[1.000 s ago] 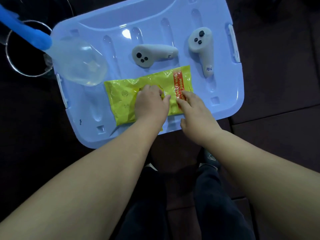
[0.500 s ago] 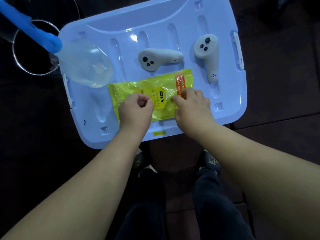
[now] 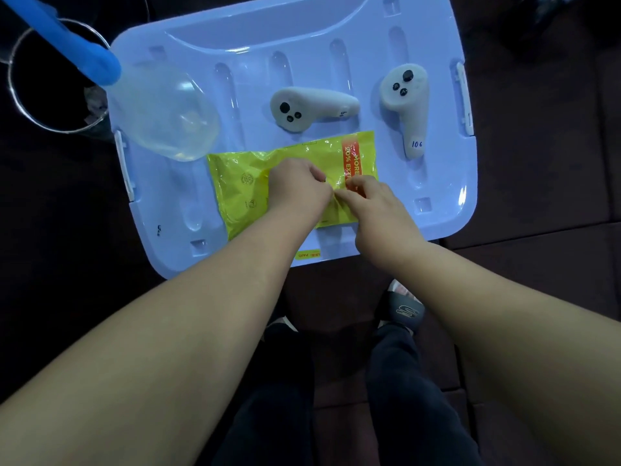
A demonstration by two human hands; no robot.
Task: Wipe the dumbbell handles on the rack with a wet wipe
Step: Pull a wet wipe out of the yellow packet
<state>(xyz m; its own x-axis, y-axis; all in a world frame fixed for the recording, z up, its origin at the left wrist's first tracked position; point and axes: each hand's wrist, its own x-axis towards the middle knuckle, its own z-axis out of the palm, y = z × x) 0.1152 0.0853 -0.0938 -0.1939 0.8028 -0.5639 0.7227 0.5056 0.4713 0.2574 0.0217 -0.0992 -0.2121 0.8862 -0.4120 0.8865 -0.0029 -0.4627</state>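
A yellow wet-wipe pack [image 3: 242,186] with an orange stripe lies on a light blue plastic lid [image 3: 437,203]. My left hand [image 3: 295,190] rests on the middle of the pack with its fingers curled, pinching at the pack's top. My right hand [image 3: 373,203] sits just to its right, fingertips pinching the pack near the orange stripe. The two hands touch over the pack's opening, which they hide. No dumbbells or rack show in this view.
Two white game controllers [image 3: 309,107] [image 3: 405,99] lie on the lid behind the pack. A clear scoop [image 3: 168,116] with a blue handle [image 3: 64,45] rests at the lid's left corner over a metal-rimmed bin [image 3: 20,102]. My legs and a slipper [image 3: 403,311] are below, on dark floor.
My left hand moved right, from the pack's left half to its middle, and met my right hand. The printed label seen between the hands is now covered.
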